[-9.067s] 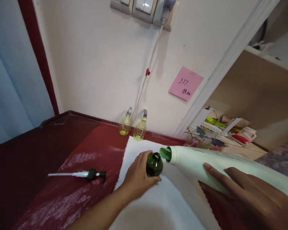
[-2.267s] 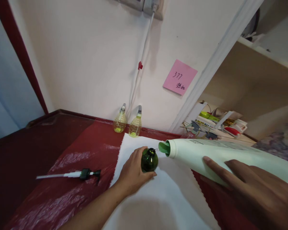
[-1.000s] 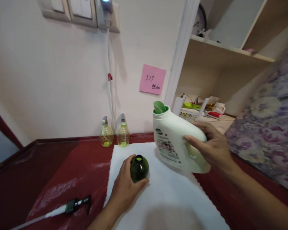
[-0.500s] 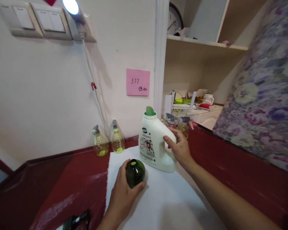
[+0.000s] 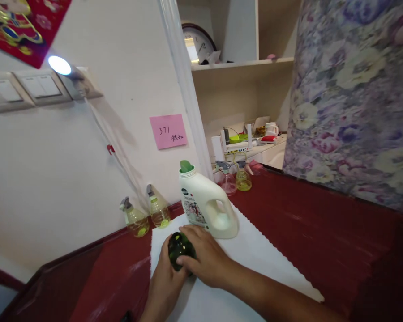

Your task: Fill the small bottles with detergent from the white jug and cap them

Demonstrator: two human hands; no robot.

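Both hands are round a small dark green round bottle (image 5: 176,245) with an open neck, above the white sheet (image 5: 268,268). My left hand (image 5: 165,279) curls about its left side. My right hand (image 5: 208,257) wraps over its right side, thumb across the front. Just behind the hands stands a pale green-white detergent jug (image 5: 197,190), upright and uncapped, with a green spout in its mouth and a printed label. Its handle is free of any hand. The lower part of the bottle is hidden by my fingers.
Against the wall stand two yellowish spray bottles (image 5: 136,221). A pink spray bottle (image 5: 228,182) and another yellow one (image 5: 243,180) are beyond the jug. A white router (image 5: 237,146) sits behind them. The tabletop (image 5: 309,214) is dark red. A flowered curtain (image 5: 349,116) hangs at right.
My right hand has let go of the jug and moved left onto the green bottle, joining my left hand. The camera view has turned right and tilted.
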